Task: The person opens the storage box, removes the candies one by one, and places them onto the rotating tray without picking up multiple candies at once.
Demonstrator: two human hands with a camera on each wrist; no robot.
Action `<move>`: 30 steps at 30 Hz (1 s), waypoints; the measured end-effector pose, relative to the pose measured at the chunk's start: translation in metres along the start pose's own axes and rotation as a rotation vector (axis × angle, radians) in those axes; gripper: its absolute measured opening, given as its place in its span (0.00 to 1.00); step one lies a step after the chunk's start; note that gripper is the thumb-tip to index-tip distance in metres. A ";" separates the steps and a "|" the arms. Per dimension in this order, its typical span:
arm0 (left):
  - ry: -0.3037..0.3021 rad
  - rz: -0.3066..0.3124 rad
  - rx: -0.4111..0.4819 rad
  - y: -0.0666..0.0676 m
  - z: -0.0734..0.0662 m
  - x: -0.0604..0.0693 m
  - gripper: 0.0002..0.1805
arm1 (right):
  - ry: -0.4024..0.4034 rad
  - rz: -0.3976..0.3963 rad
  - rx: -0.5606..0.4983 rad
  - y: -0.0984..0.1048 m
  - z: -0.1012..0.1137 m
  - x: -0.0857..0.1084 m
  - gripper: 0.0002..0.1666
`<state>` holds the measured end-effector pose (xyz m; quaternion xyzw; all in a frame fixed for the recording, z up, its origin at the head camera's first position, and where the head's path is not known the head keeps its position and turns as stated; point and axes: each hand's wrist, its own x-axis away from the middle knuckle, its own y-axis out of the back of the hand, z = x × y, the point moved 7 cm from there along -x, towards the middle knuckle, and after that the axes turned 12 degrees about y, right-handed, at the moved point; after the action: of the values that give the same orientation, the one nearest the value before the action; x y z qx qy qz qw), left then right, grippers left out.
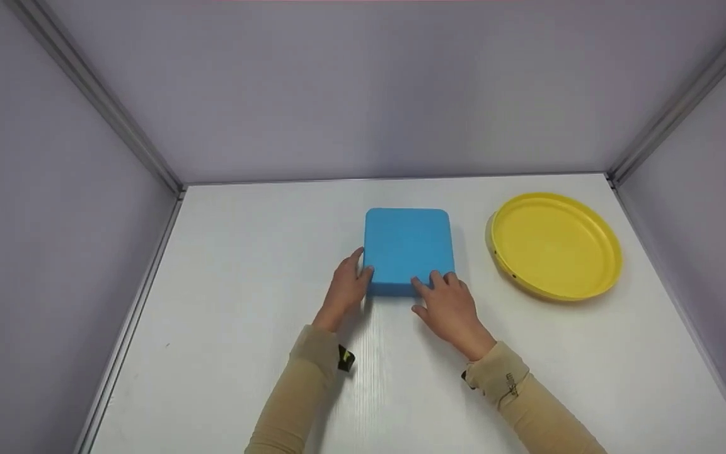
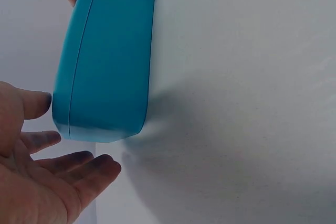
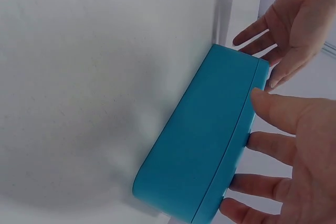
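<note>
A blue rectangular box (image 1: 408, 244) with rounded corners lies flat on the white table, a thin seam below its top in both wrist views. At its near left corner is my left hand (image 1: 346, 287), the thumb at the top edge and the loosely extended fingers alongside the left side. My right hand (image 1: 451, 310) rests its spread fingertips on the top near the front right corner. Its thumb stays apart from the box in the head view. The right wrist view shows those fingers (image 3: 270, 148) along the lid edge, with no curl round the box.
To the right of the box, a round yellow tray (image 1: 555, 246) with a raised rim lies on the white table (image 1: 243, 302). Pale panels (image 1: 363, 88) enclose the table at the back and both sides, with grey metal strips at the corners.
</note>
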<state>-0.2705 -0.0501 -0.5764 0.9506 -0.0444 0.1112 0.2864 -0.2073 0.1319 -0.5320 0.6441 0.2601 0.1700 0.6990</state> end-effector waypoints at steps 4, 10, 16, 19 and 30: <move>0.020 0.015 0.021 -0.003 0.002 -0.003 0.31 | 0.005 -0.003 -0.033 0.000 -0.001 0.000 0.30; 0.028 0.047 0.098 -0.004 0.005 -0.002 0.32 | -0.011 -0.037 -0.168 0.007 -0.016 -0.003 0.21; 0.056 0.075 0.114 -0.002 0.006 0.000 0.34 | -0.161 -0.136 -0.322 0.008 -0.051 -0.009 0.20; 0.062 0.095 0.120 -0.003 0.008 0.002 0.35 | -0.286 -0.100 -0.377 -0.001 -0.070 -0.009 0.28; 0.039 0.137 0.089 0.002 0.013 0.013 0.36 | -0.383 0.066 -0.543 -0.022 -0.078 -0.002 0.36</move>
<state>-0.2559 -0.0588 -0.5826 0.9548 -0.0986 0.1507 0.2364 -0.2570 0.1916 -0.5557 0.4626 0.0483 0.1314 0.8754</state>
